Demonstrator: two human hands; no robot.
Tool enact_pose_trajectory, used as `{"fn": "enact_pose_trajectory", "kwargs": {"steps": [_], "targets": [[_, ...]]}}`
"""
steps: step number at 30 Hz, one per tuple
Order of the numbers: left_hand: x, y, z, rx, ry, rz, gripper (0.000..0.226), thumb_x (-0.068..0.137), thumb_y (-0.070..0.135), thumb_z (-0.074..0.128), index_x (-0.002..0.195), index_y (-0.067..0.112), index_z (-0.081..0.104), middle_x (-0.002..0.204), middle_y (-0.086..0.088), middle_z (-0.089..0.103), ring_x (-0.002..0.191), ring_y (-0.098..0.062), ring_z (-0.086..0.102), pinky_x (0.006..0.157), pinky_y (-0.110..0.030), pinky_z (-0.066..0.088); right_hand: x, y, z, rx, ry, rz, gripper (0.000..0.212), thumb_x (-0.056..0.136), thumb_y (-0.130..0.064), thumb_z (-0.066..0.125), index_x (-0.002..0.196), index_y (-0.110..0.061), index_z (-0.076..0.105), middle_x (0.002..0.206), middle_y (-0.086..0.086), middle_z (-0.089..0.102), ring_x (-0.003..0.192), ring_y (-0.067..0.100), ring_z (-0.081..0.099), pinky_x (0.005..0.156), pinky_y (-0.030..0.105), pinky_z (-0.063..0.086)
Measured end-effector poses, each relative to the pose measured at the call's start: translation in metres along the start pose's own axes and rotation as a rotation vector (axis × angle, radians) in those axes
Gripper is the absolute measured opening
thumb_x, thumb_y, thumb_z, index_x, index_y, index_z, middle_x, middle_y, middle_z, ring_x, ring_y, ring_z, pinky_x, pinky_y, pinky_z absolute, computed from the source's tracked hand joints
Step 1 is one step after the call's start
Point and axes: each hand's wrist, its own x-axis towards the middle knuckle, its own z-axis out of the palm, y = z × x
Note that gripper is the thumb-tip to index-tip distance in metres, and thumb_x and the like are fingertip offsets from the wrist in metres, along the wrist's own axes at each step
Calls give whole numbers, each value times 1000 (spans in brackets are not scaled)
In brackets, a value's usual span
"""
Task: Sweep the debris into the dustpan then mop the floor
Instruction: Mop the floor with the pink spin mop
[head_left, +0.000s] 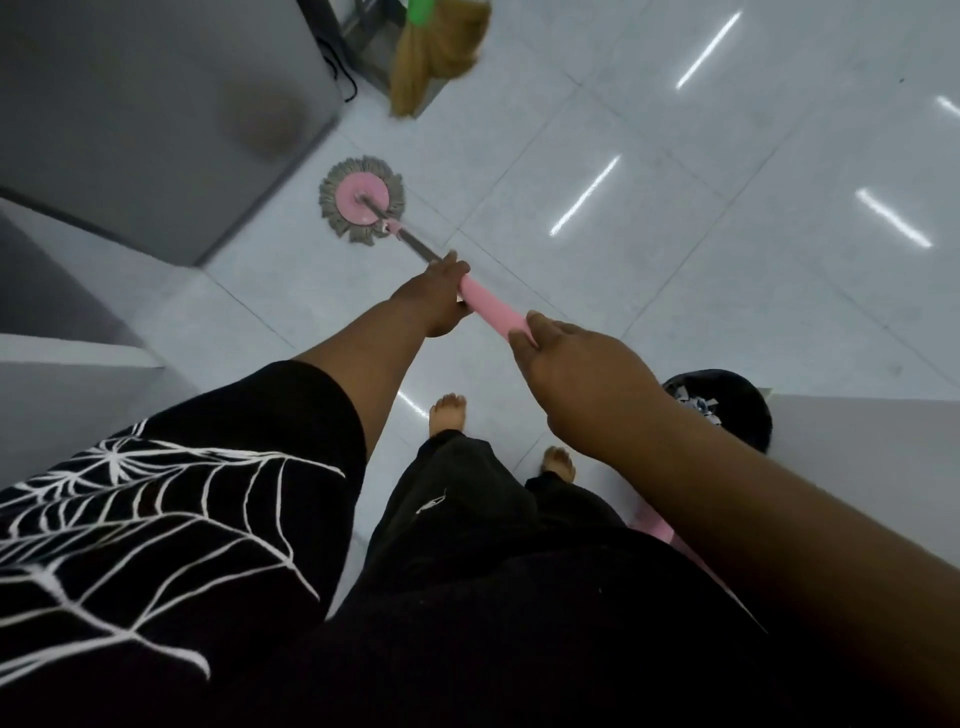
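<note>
Grey cabinet (156, 130) at far left, one corner just beside the mop head. Black sleeve (156, 519) with white web print low in the left corner. Round mop head (362, 199), pink disc ringed with grey strands, flat on the white tiled floor (727, 218). Metal shaft (415, 247) slanting from the disc down and right into a pink grip (491, 306). At the top edge, straw-coloured broom (436, 57) with a green collar, bristle tips at the floor, well apart from the mop head and from both hands. Left hand (436, 301) wrapped round the joint of shaft and pink grip, fingers curled under. Right hand (571, 369) closed on the near end of the pink grip, thumb and fingers curled round it. Two bare feet (448, 413) on the tile below the hands. Further right, black bin (727, 405) with scraps inside, partly hidden behind the right forearm. Pink thing (655, 526) low beside the right leg, mostly hidden, not identifiable. Streaks of reflected light on the glossy tile at far right.
</note>
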Motion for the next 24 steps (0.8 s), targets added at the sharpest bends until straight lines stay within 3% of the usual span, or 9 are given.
{"fn": "enact_pose_trajectory", "kwargs": {"steps": [3, 6, 8, 11, 16, 18, 24], "targets": [[-14, 33, 21, 19, -9, 49, 62, 93, 35, 60, 143, 10, 32, 163, -5, 6, 147, -27, 21, 109, -44, 37, -41, 16, -1, -42, -22, -50, 52, 92, -10, 58, 140, -1, 39, 129, 18, 52, 87, 24, 62, 70, 31, 50], [-30, 66, 46, -2, 32, 72, 65, 90, 42, 62, 141, 12, 34, 151, -9, 35, 126, -33, 50, 98, -43, 46, -80, 39, 0, -81, -53, -95, 54, 93, -13, 55, 143, -2, 36, 139, 19, 47, 94, 25, 64, 75, 33, 52], [-41, 86, 61, -41, 71, 99, 65, 89, 44, 63, 142, 16, 37, 145, -7, 42, 118, -32, 55, 95, -42, 47, -103, 55, 3, -84, -72, -102, 56, 92, -14, 57, 143, -5, 35, 140, 16, 47, 95, 24, 64, 74, 32, 51], [-52, 108, 80, -60, 99, 148, 61, 88, 46, 63, 138, 16, 43, 141, -5, 47, 117, -30, 56, 92, -40, 48, -131, 73, 10, -94, -124, -93, 58, 90, -18, 59, 143, -10, 37, 142, 12, 46, 96, 22, 64, 65, 27, 40], [-63, 120, 90, -69, 80, 157, 60, 92, 44, 59, 138, 11, 40, 152, -9, 35, 140, -27, 37, 103, -48, 43, -142, 82, 13, -102, -100, -103, 52, 88, -23, 58, 138, -17, 44, 137, 4, 52, 95, 18, 64, 61, 25, 42], [-62, 115, 85, -78, 84, 150, 60, 92, 43, 59, 139, 10, 39, 152, -10, 35, 141, -27, 35, 104, -47, 42, -133, 79, 13, -79, -97, -123, 53, 88, -20, 59, 138, -14, 44, 133, 7, 53, 96, 19, 62, 67, 26, 48], [-53, 72, 61, -121, 77, 59, 57, 91, 39, 62, 136, 12, 41, 142, -9, 41, 118, -31, 54, 96, -44, 46, -85, 48, 4, -99, -148, -184, 70, 84, -12, 67, 146, -4, 35, 149, 21, 38, 110, 28, 62, 88, 34, 53]]}}
